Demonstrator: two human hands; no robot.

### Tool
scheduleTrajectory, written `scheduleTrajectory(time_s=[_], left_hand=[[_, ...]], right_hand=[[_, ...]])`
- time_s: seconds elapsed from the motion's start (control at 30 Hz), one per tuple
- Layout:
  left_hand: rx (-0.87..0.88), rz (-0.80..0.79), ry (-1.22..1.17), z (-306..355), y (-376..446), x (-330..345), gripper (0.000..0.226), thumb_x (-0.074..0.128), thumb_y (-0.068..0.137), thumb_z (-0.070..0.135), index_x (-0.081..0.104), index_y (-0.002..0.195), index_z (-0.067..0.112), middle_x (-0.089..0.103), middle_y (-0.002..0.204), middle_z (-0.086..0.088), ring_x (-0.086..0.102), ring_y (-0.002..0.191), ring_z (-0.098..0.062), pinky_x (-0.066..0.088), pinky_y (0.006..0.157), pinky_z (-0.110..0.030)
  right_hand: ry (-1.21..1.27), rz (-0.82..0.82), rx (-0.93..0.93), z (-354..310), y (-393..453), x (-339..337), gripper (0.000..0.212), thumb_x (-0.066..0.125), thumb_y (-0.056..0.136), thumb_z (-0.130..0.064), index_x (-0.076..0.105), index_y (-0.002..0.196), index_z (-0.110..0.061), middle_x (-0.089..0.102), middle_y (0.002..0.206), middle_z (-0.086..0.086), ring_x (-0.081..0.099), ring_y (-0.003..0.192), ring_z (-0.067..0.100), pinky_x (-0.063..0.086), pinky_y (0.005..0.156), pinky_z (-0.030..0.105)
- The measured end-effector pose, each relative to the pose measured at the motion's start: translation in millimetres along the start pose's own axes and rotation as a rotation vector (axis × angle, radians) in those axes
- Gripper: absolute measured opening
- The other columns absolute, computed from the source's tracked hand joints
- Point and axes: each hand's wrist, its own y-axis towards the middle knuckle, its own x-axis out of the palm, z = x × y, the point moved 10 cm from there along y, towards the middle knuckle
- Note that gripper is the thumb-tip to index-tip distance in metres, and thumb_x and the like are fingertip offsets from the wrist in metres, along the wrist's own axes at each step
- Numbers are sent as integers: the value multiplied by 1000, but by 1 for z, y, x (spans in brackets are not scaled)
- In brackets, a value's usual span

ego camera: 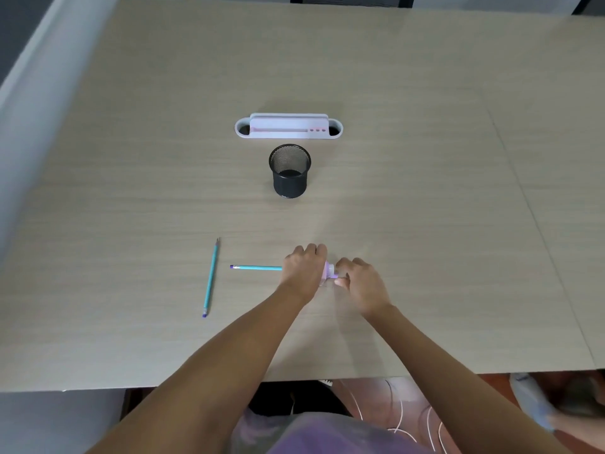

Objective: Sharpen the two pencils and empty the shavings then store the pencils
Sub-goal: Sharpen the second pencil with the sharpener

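My left hand (302, 270) is closed over a small pink and white sharpener (329, 271) near the table's front. A teal pencil with a purple eraser end (255, 267) sticks out level to the left from under that hand. My right hand (361, 283) pinches the sharpener's right end with fingertips and thumb. A second teal pencil (211, 278) lies loose on the table to the left, point facing away from me. A black mesh cup (290, 170) stands upright further back.
Behind the cup lies a white and pink pencil holder (288, 126) with slots and holes at both ends. The wooden table (425, 191) ends at a front edge close to my body; white cables lie on the floor below.
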Motion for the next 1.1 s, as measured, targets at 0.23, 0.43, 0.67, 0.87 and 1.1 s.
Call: scheduleTrajectory(time_s=[0.23,0.43,0.67,0.87,1.1], left_hand=[[-34,1,11,0,-1,-3,44,74,73,11,48,108,12,59,102,-4,58,87,-24,39,58,-30],[-71,-1,11,-2,-1,-1,45,73,74,7,46,110,12,58,103,-4,58,88,-24,39,58,-30],[-75,-17,-25,-4,5,2,54,78,69,8,45,112,12,59,105,-2,59,90,-22,39,61,-28],[-72,11,-23,-3,3,3,52,77,69,8,45,110,13,59,104,-2,59,89,-22,40,60,-29],[-43,18,-11,1,0,-1,46,70,75,10,46,114,12,59,107,-4,59,92,-25,43,63,-32]], right_hand=[[-121,-36,-121,-16,1,19,18,46,96,-13,61,101,-4,50,90,12,58,73,32,46,67,37],[141,-84,-162,-9,-31,23,22,42,98,-17,49,79,-9,42,71,2,38,60,19,29,58,27],[532,-45,-5,-4,-24,-15,30,44,95,-14,50,67,-5,46,62,4,41,55,15,35,55,25],[609,-16,28,-6,-21,-13,37,43,96,-20,41,63,-3,38,62,6,35,59,17,32,58,32],[403,27,184,-8,46,-11,45,38,95,-17,36,50,-13,41,51,2,41,60,22,29,50,27]])
